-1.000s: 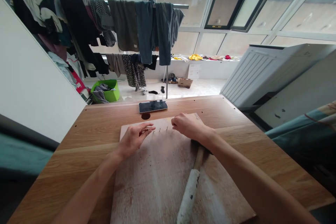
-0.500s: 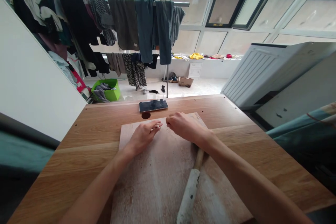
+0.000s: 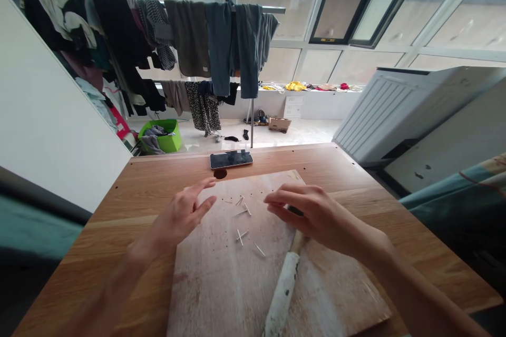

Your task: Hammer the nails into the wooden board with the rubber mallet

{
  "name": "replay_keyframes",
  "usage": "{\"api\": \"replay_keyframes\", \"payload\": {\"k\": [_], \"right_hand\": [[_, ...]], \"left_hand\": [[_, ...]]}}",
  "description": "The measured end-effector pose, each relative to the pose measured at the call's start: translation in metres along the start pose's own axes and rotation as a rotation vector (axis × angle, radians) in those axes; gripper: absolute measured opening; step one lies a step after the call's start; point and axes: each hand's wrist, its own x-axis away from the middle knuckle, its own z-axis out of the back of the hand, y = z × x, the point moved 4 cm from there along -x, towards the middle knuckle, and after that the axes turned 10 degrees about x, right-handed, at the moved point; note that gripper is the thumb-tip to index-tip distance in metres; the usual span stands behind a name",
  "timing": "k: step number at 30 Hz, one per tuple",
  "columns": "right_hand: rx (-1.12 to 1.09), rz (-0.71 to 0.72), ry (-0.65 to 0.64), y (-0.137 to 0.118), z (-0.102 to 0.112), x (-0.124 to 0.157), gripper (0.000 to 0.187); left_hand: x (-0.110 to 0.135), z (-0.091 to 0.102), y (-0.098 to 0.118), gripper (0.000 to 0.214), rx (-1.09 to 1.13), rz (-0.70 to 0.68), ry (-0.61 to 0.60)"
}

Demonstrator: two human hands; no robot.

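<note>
A pale wooden board (image 3: 225, 284) lies on the table, dotted with small dark holes. Several thin nails (image 3: 247, 209) are scattered over its upper middle, some crossing each other. My left hand (image 3: 182, 216) hovers over the board's left edge, thumb and fingers apart and holding nothing. Opposite it, my right hand (image 3: 304, 205) is held over the board's right side, its fingers loosely bent with a gap to the thumb and nothing in it. Below the right hand lies a hammer (image 3: 282, 289), its handle wrapped in worn white material; the hand partly covers its dark head.
A dark-screened phone (image 3: 231, 159) lies near the far edge of the wooden table (image 3: 130, 205), beside a round hole (image 3: 220, 174). Beyond are a clothes rack (image 3: 272, 10) with laundry, a green basket (image 3: 169, 142) and a white appliance (image 3: 379, 110).
My hands were close together at the board's far end, fingers pinched. They have moved apart and opened, and several nails now lie loose on the board.
</note>
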Motion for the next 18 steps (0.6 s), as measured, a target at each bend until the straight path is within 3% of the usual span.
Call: {"api": "replay_keyframes", "payload": {"k": [3, 6, 9, 11, 14, 18], "right_hand": [[0.023, -0.117, 0.048, 0.015, 0.005, 0.032, 0.027], [0.141, -0.357, 0.19, 0.048, -0.002, 0.082, 0.029], [0.299, -0.58, 0.295, 0.077, -0.023, 0.138, 0.038], [0.315, -0.599, 0.224, 0.082, -0.045, 0.163, 0.042], [0.352, -0.645, 0.203, 0.074, -0.066, 0.178, 0.049], [0.361, -0.654, 0.166, 0.052, -0.079, 0.157, 0.05]], "left_hand": [[0.029, 0.014, -0.015, 0.04, -0.152, -0.038, 0.078], [0.067, 0.01, -0.028, 0.035, -0.245, -0.096, 0.096], [0.111, 0.003, -0.042, 0.035, -0.36, -0.161, 0.245], [0.138, -0.004, -0.051, 0.034, -0.393, -0.23, 0.305], [0.166, -0.011, -0.065, 0.036, -0.43, -0.273, 0.302], [0.183, -0.001, -0.083, 0.041, -0.505, -0.262, 0.304]]}}
